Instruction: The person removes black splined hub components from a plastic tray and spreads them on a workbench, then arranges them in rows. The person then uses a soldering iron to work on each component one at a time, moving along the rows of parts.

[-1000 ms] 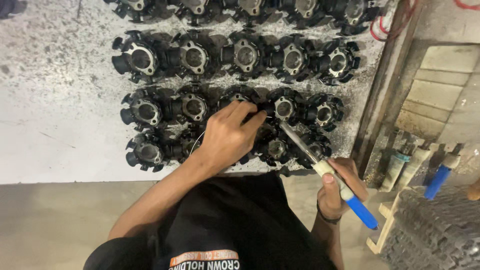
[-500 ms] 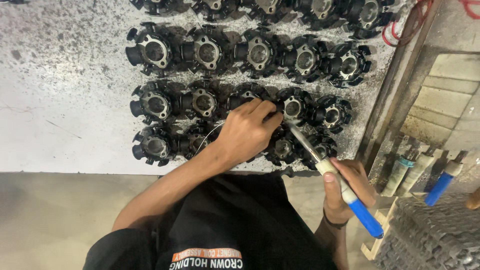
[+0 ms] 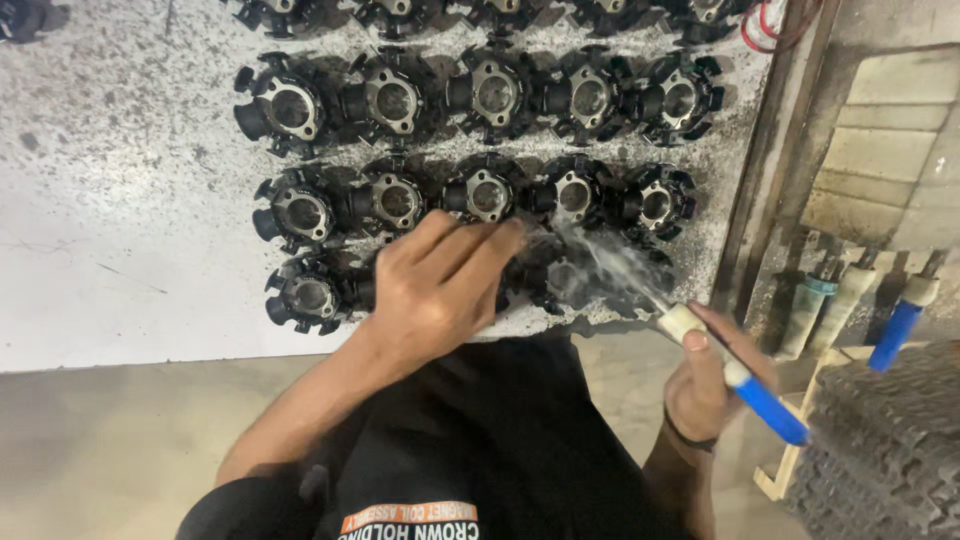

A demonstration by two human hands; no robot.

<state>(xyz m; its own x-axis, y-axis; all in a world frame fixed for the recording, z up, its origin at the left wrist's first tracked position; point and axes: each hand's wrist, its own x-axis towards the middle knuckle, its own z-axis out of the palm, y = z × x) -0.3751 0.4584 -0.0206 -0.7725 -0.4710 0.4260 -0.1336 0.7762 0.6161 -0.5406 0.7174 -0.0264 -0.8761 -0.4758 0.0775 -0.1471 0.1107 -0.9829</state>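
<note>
The left hand [image 3: 435, 290] is lying with loose fingers over a black metal part [image 3: 540, 280]; the right hand [image 3: 705, 385] is gripping a blue-handled tool [image 3: 735, 375], its blurred tip beside those fingers.

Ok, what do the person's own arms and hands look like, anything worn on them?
Both forearms are bare, with no sleeves reaching them and no gloves on either hand. The left hand carries no ring or band that shows. The right hand has a thin dark band around the wrist. A black shirt covers the torso.
</note>
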